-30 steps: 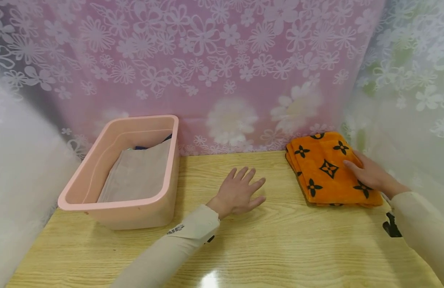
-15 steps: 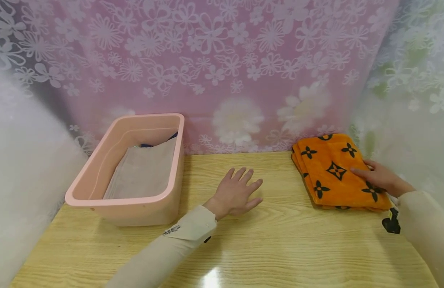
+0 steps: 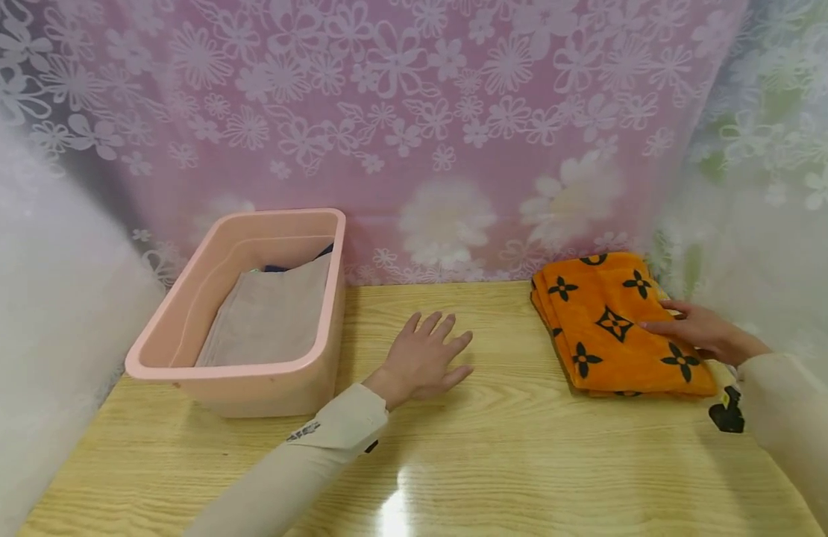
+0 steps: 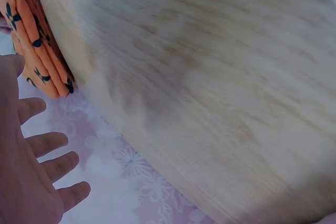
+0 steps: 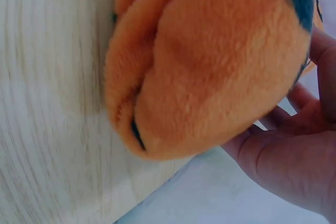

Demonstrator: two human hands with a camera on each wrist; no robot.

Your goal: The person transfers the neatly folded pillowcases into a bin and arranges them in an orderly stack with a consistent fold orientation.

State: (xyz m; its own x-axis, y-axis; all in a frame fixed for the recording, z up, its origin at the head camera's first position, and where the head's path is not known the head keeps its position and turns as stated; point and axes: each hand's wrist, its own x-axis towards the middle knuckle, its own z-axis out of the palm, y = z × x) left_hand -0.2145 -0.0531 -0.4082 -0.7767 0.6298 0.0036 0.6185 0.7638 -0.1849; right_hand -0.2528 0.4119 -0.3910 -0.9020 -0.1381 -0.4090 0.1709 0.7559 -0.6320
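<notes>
A folded orange towel (image 3: 609, 335) with dark flower and diamond marks lies on the right of the wooden table in the head view. My right hand (image 3: 709, 333) grips its right edge, thumb on top and fingers at the side, partly hidden by the cloth. In the right wrist view the towel's thick rounded fold (image 5: 210, 72) fills the middle, the hand's fingers going behind it. My left hand (image 3: 424, 358) hovers over the middle of the table, fingers spread, holding nothing. The left wrist view shows its spread fingers (image 4: 47, 142) apart from the towel's side.
A pink plastic basin (image 3: 246, 373) stands at the left, holding folded grey cloth (image 3: 269, 317) and something dark blue (image 3: 276, 268). Behind the wooden table (image 3: 494, 447) hangs a pink floral curtain (image 3: 387, 149). Whitish sheets flank both sides.
My right hand has shifted the towel slightly left. My left hand has drifted a little left, still spread. The camera view has turned slightly; the basin stays put.
</notes>
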